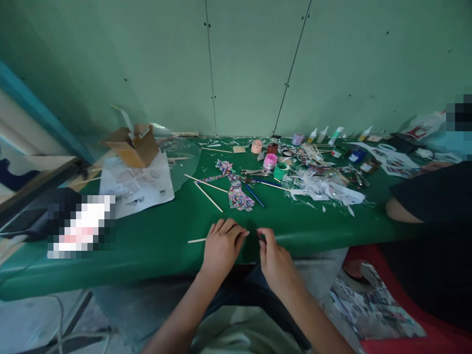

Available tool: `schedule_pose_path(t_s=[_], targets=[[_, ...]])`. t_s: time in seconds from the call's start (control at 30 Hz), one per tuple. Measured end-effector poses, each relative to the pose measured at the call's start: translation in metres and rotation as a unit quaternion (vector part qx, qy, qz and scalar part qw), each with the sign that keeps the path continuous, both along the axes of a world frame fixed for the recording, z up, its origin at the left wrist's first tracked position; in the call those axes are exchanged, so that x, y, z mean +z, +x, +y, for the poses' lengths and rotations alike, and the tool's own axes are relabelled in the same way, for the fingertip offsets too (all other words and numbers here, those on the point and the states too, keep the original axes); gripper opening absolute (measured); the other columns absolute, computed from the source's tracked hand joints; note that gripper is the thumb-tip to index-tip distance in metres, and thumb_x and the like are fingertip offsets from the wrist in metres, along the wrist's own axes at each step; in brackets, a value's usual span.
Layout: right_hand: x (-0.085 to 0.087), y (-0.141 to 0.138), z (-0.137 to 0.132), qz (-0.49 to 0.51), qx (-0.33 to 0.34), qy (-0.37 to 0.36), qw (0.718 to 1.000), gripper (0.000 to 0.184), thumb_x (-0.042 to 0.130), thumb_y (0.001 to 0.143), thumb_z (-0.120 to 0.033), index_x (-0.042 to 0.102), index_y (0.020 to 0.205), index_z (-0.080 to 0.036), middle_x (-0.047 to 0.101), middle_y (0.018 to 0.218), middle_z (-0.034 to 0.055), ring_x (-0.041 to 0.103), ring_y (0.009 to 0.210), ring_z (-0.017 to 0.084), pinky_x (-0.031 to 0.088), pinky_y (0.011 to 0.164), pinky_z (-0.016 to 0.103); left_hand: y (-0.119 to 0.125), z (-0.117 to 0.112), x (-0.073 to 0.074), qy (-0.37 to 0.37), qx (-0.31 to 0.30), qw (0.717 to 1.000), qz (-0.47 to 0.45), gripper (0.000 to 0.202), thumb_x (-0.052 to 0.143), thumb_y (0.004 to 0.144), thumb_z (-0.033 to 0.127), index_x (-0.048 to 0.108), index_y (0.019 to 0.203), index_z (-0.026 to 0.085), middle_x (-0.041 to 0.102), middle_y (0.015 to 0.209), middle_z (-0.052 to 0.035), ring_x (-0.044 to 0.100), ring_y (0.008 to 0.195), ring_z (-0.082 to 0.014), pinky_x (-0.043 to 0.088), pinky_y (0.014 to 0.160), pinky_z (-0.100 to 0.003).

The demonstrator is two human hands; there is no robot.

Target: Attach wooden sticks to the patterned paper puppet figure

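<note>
At the near edge of a green-covered table [147, 236] set against a pale green panelled wall [250, 64], the left hand [223, 246] pinches a thin wooden stick [197, 240]; the right hand [275, 258] nips a tiny piece [259, 234], too small to identify; paint pots [270, 161] and paper scraps [324, 189] litter the far side.

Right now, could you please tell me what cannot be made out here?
Head view only.
The item pinched by the right hand is too small to name.
The left hand hides much of the stick.
A pixelated patch masks something at left.
The right edge cuts off a co-worker.
</note>
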State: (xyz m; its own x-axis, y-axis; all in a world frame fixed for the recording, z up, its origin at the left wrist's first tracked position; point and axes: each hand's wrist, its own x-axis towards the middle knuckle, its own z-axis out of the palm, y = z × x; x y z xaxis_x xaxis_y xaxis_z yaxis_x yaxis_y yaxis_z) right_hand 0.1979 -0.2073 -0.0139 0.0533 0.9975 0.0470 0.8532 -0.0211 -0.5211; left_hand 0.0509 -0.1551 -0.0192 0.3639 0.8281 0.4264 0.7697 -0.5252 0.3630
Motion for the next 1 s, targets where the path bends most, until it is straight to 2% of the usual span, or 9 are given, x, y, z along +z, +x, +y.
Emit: schedule_pose_path(t_s=[0.13, 0.37, 0.7, 0.83, 1.0], targets=[[0.000, -0.005, 0.000, -0.015, -0.011, -0.037, 0.999, 0.028, 0.035, 0.094, -0.015, 0.050, 0.117, -0.019, 0.073, 0.094, 0.0076, 0.071, 0.079, 0.022, 0.042, 0.058, 0.026, 0.002, -0.004, 0.000, -0.002, 0.011, 1.000, -0.014, 0.018, 0.052, 0.092, 0.028, 0.068, 0.086, 0.022, 0.065, 0.087, -0.0022, 0.053, 0.082, -0.0191, 0.040, 0.075, -0.034], [-0.003, -0.012, 0.000, -0.020, -0.023, -0.022, 0.999, 0.027, 0.033, 0.095, -0.017, 0.049, 0.117, -0.019, 0.072, 0.082, 0.0053, 0.070, 0.073, 0.021, 0.038, 0.056, 0.025, 0.004, -0.006, 0.003, -0.007, 0.009, 1.000, -0.024, 0.016, 0.052, 0.090, 0.018, 0.068, 0.088, 0.020, 0.066, 0.088, -0.0031, 0.053, 0.081, -0.0184, 0.043, 0.077, -0.034], [0.004, -0.016, 0.002, -0.031, -0.020, -0.039, 0.999, 0.028, 0.032, 0.095, -0.015, 0.049, 0.118, -0.018, 0.071, 0.081, 0.0063, 0.069, 0.071, 0.020, 0.037, 0.054, 0.024, 0.005, -0.008, 0.001, 0.004, 0.018, 0.999, -0.033, 0.018, 0.050, 0.091, 0.019, 0.068, 0.086, 0.019, 0.067, 0.087, -0.0040, 0.054, 0.080, -0.0186, 0.044, 0.076, -0.034], [0.007, -0.017, 0.004, -0.049, -0.002, -0.071, 0.996, 0.032, 0.030, 0.095, -0.013, 0.047, 0.121, -0.019, 0.071, 0.081, 0.0069, 0.069, 0.072, 0.020, 0.038, 0.055, 0.024, 0.006, -0.008, -0.001, 0.015, 0.022, 0.999, -0.027, 0.019, 0.050, 0.091, 0.019, 0.067, 0.085, 0.019, 0.067, 0.087, -0.0045, 0.054, 0.080, -0.0189, 0.044, 0.077, -0.034], [0.018, -0.016, 0.009, -0.122, 0.023, -0.123, 0.985, 0.041, 0.032, 0.090, -0.009, 0.044, 0.129, -0.018, 0.070, 0.081, 0.0109, 0.070, 0.073, 0.024, 0.040, 0.055, 0.026, 0.007, -0.006, -0.001, 0.010, 0.026, 0.999, -0.023, 0.018, 0.050, 0.090, 0.017, 0.067, 0.083, 0.018, 0.066, 0.086, -0.0042, 0.054, 0.079, -0.0188, 0.045, 0.077, -0.034]])
